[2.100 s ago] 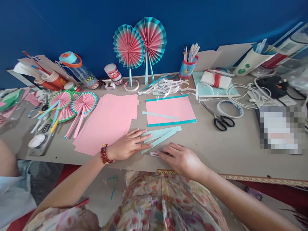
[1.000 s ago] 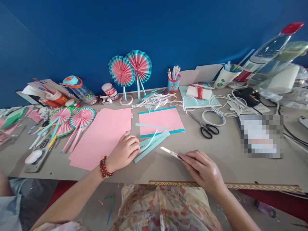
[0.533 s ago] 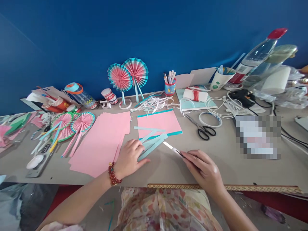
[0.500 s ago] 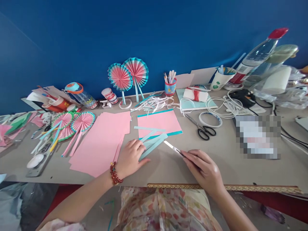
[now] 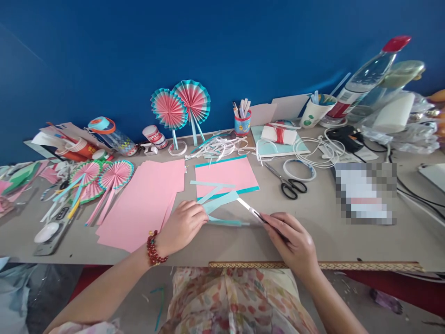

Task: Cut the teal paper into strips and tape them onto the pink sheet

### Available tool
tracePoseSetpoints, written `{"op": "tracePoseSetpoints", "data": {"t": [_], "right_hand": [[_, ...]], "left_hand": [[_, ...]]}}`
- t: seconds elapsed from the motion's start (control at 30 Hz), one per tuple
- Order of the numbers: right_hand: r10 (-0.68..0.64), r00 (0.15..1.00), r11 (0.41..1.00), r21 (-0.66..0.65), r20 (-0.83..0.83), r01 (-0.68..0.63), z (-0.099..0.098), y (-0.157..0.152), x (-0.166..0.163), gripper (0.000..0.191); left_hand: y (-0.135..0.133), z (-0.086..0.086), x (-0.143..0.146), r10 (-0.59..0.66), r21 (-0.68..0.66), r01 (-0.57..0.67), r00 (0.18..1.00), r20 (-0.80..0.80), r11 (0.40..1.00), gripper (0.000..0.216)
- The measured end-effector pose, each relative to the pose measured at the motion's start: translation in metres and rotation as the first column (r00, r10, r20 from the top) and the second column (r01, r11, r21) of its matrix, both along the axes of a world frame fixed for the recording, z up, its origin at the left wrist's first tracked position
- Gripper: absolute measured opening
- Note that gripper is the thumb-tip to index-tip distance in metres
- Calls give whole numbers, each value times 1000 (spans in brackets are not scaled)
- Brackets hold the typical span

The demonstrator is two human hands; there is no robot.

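Note:
My left hand, with a red bead bracelet at the wrist, has its fingers closed on light blue paper strips. One loose strip trails to the right below them, its end blurred. In my right hand is a white craft knife; its blade points left and up, with the tip at the strips' right end. More pale strips lie across the near edge of a pink sheet with blue borders.
A stack of pink paper lies to the left, near finished paper fans. Scissors and a tape roll are on the right. White scraps lie behind. Another person's hand shows at the left edge.
My left hand has gone from resting over the strips to gripping them, moving slightly left. One strip has swung down and apart from the others. The view has shifted a little.

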State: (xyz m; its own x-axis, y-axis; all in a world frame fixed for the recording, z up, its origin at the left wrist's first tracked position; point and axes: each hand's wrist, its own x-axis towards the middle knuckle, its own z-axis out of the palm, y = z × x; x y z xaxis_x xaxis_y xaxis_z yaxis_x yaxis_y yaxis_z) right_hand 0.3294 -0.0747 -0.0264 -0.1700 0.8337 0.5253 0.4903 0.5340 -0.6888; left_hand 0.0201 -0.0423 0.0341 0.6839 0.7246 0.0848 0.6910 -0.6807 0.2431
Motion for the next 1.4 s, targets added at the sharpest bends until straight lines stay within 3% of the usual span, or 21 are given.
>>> {"op": "tracePoseSetpoints", "data": {"t": [0.17, 0.27, 0.4, 0.5, 0.57, 0.67, 0.8, 0.93, 1.03, 1.1, 1.23, 1.4], "right_hand": [[-35, 999, 999, -10, 15, 35, 5, -1, -1, 28], [-37, 999, 999, -11, 14, 38, 4, -2, -1, 30], [-30, 999, 999, -21, 17, 30, 1, -2, 0, 31], [-18, 999, 1000, -25, 28, 19, 1, -2, 0, 32], [-21, 999, 1000, -16, 26, 21, 1, -2, 0, 32], [-48, 999, 999, 4, 3, 48, 2, -2, -1, 31], [-74, 997, 997, -12, -19, 74, 3, -2, -1, 29], [-103, 994, 994, -26, -35, 102, 2, -2, -1, 26], [-117, 992, 993, -30, -49, 116, 2, -2, -1, 26], [-113, 992, 993, -34, -55, 111, 2, -1, -1, 26], [-100, 994, 995, -36, -50, 98, 4, -1, -2, 26], [-4, 1000, 999, -43, 0, 4, 5, 1, -3, 27]], "left_hand": [[4, 3, -6, -37, 152, 42, 999, -36, 987, 24], [1, 2, -17, -35, 181, 28, 999, 33, 983, 22], [-5, 2, -32, 38, 71, -59, 963, 266, 996, 19], [-11, 1, -32, 66, -68, -46, 942, 330, 997, 11], [-13, -1, -24, 6, -161, 47, 951, 310, 986, 9], [-11, -7, -3, -206, -284, 269, 951, 231, 921, 17], [11, -18, 18, -362, -276, 385, 923, 133, 881, 25], [46, -21, 16, -220, -192, 229, 973, 68, 954, 23], [56, -15, 10, -141, -163, 152, 987, 76, 975, 21], [48, -11, 8, -120, -180, 138, 987, 105, 974, 21], [20, -14, 11, -221, -219, 234, 972, 82, 947, 21], [-6, -23, 10, -49, -110, 52, 998, 36, 993, 22]]}}
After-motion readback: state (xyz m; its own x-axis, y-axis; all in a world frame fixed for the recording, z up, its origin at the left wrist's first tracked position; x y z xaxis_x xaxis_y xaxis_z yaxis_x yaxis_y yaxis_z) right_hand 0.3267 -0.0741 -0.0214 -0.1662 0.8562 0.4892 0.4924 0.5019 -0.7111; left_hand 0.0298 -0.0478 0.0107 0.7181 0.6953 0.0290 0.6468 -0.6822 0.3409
